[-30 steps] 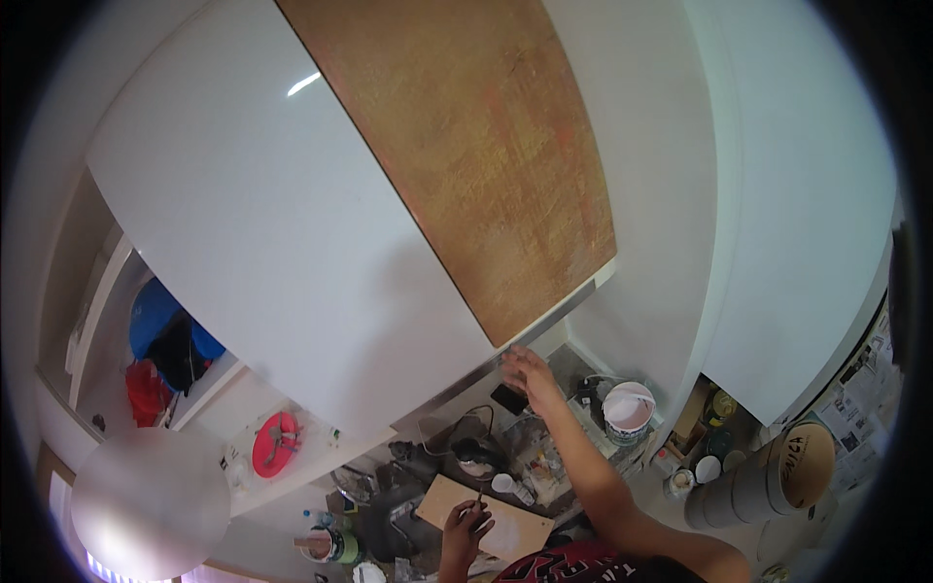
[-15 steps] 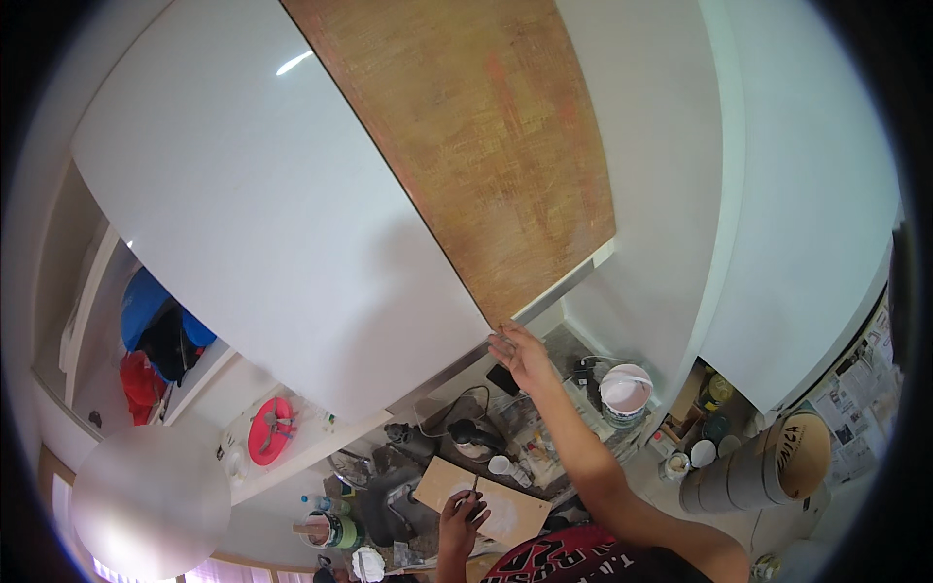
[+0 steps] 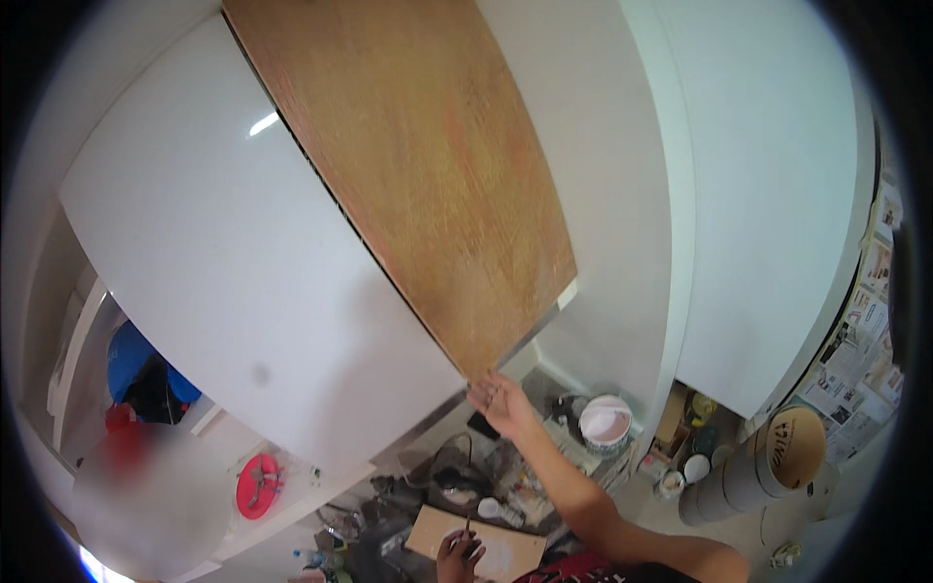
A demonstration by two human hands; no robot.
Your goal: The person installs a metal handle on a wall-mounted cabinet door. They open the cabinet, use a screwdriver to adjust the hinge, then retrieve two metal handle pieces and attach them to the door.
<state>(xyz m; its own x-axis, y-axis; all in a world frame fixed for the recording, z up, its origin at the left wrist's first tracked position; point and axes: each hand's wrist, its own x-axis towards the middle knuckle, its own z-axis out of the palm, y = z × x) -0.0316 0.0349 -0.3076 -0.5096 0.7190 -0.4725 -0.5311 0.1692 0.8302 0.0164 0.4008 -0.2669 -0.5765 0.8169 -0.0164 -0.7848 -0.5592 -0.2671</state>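
In the head view, a tall brown panel [image 3: 418,175] ran down from the upper edge, its wood-like surface matt, streaked and scuffed with reddish and yellowish patches, its right side bowed by the lens. A dark, narrow gap parted it from a smooth white panel [image 3: 224,253], glossy enough to carry a bright glint and a soft shadow.

The right hand [image 3: 502,401] was raised to the brown panel's lower corner. Its fingers were extended and loosely spread, gripping nothing that could be made out; whether the tips touched the edge could not be told. The left hand [image 3: 459,557], low in the view, had its fingers curled around a slim dark tool [image 3: 467,525], which pointed upward in front of a flat, tan rectangular board [image 3: 428,530] with a pale, chalky smear.

Right of the right hand stood a round tub [image 3: 605,423] with a pale pinkish filling. Farther right leaned a large grey cylinder [image 3: 739,476], ringed outside and tan within, near flat printed paper sheets [image 3: 846,350]. To the left, an oval red dish [image 3: 255,491] held greyish objects too small to tell, and crumpled blue material [image 3: 131,360] filled a recess. A whitish rounded form [image 3: 146,525] blurred the lower left.
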